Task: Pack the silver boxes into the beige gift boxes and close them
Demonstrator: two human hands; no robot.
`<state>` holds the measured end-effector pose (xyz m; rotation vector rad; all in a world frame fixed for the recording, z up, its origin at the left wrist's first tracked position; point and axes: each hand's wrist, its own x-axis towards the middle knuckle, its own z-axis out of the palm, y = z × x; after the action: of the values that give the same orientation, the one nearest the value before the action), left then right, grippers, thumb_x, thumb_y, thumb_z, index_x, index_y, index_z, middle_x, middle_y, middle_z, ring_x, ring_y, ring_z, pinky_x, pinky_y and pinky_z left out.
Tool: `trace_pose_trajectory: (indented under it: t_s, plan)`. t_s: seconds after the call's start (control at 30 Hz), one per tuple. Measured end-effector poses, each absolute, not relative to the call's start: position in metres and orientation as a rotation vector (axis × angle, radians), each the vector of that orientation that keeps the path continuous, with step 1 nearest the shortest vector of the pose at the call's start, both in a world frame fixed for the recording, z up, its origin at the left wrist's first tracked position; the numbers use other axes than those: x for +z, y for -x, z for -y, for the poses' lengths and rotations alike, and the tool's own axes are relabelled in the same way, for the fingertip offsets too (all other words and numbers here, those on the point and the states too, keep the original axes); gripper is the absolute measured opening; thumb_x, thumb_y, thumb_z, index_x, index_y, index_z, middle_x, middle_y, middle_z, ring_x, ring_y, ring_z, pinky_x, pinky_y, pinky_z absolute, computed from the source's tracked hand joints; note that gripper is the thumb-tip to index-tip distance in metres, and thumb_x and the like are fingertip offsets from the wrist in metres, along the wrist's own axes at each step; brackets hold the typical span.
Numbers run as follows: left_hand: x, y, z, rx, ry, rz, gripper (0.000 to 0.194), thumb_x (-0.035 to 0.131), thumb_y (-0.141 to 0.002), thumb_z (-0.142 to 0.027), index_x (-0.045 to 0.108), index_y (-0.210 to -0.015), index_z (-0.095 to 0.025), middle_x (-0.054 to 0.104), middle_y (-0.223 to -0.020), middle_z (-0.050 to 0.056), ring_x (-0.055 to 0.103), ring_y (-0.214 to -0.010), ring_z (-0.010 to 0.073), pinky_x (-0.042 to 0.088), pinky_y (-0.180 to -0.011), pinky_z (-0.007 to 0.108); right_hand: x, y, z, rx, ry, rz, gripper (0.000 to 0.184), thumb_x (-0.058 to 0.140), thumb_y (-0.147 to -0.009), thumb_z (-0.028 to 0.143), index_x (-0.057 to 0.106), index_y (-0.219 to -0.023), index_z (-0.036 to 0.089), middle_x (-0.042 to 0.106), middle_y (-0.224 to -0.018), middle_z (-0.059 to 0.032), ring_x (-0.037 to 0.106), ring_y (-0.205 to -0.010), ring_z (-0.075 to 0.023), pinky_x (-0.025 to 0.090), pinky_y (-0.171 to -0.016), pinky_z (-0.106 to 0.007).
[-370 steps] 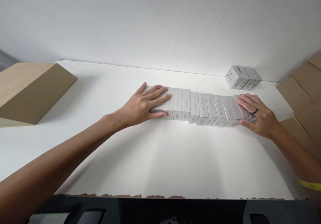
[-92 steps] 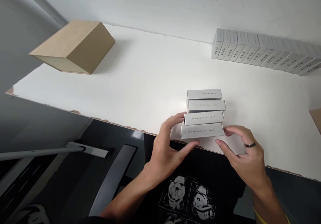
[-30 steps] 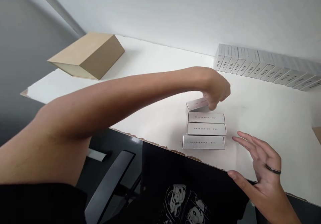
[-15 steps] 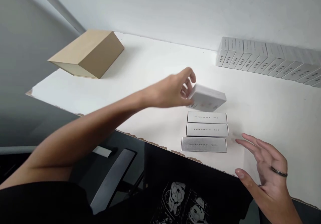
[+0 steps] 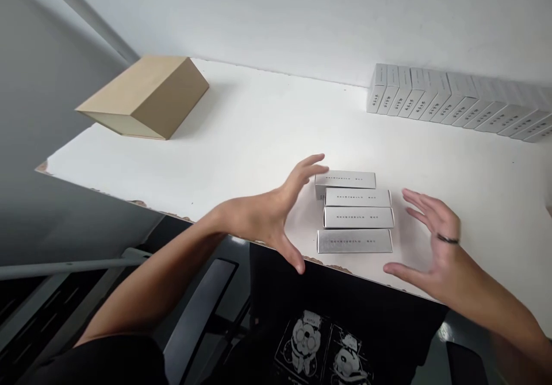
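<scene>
- Left bare hand (image 5: 276, 209) spread wide at the left end of four small white printed cardboard boxes (image 5: 357, 217); cannot tell if its fingertips touch the farthest
- Right bare hand (image 5: 440, 247) also wide, just beside their right end
- Boxes one behind another near the front edge of the white table (image 5: 259, 132), farthest one set leftmost
</scene>
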<state>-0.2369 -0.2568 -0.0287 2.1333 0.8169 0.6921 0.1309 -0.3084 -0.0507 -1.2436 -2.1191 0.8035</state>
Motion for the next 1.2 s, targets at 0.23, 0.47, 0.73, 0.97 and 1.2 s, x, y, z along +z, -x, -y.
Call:
trace_pose_trajectory:
  t_s: [0.23, 0.47, 0.73, 0.97, 1.2]
  plan:
    - [-0.053, 0.202, 0.269, 0.797, -2.251, -0.864, 0.133, 0.101, -0.066, -0.046, 0.011, -0.163, -0.037, 0.014, -0.172, 0.023, 0.018, -0.165, 0.0515, 0.056, -0.116, 0.068, -0.032, -0.101, 0.251, 1.334, 1.15, 2.409, 0.154, 0.095, -0.075, 0.056, -0.028, -0.167, 0.041, 0.035, -0.171, -0.0167, 0.052, -0.148, -0.0424, 0.057, -0.112, -0.067]
    - [-0.049, 0.196, 0.263, 0.728, -2.218, -0.791, 0.125, 0.097, -0.066, -0.036, 0.012, -0.157, -0.04, 0.034, -0.144, 0.017, 0.043, -0.143, 0.0447, 0.066, -0.104, 0.057, -0.048, -0.098, 0.242, 1.28, 0.951, 2.407, 0.161, 0.096, -0.074, 0.057, -0.037, -0.163, 0.043, 0.031, -0.17, -0.0149, 0.05, -0.148, -0.04, 0.057, -0.112, -0.065]
    - [-0.061, 0.192, 0.258, 0.718, -2.231, -0.706, 0.139, 0.097, -0.063, -0.032, 0.0, -0.162, -0.042, 0.014, -0.162, 0.019, -0.006, -0.166, 0.0517, 0.057, -0.116, 0.065, -0.056, -0.094, 0.242, 1.265, 0.824, 2.395, 0.164, 0.096, -0.077, 0.055, -0.045, -0.158, 0.039, 0.033, -0.173, -0.0136, 0.048, -0.152, -0.0373, 0.054, -0.116, -0.065]
    - [-0.058, 0.199, 0.263, 0.649, -2.174, -0.72, 0.144, 0.093, -0.07, -0.025, -0.011, -0.168, -0.042, -0.015, -0.178, 0.015, -0.018, -0.167, 0.0512, 0.04, -0.127, 0.072, -0.059, -0.094, 0.247, 1.277, 0.887, 2.346, 0.157, 0.092, -0.081, 0.058, -0.042, -0.159, 0.044, 0.025, -0.176, -0.0135, 0.041, -0.157, -0.0387, 0.05, -0.118, -0.069]
    - [-0.069, 0.189, 0.259, 0.696, -2.146, -0.651, 0.147, 0.096, -0.073, -0.039, -0.017, -0.166, -0.046, -0.011, -0.174, 0.014, -0.036, -0.16, 0.0518, 0.029, -0.128, 0.079, -0.066, -0.089, 0.245, 1.354, 0.789, 2.337, 0.161, 0.089, -0.083, 0.062, -0.056, -0.147, 0.031, 0.022, -0.178, -0.0161, 0.019, -0.167, -0.04, 0.027, -0.131, -0.074]
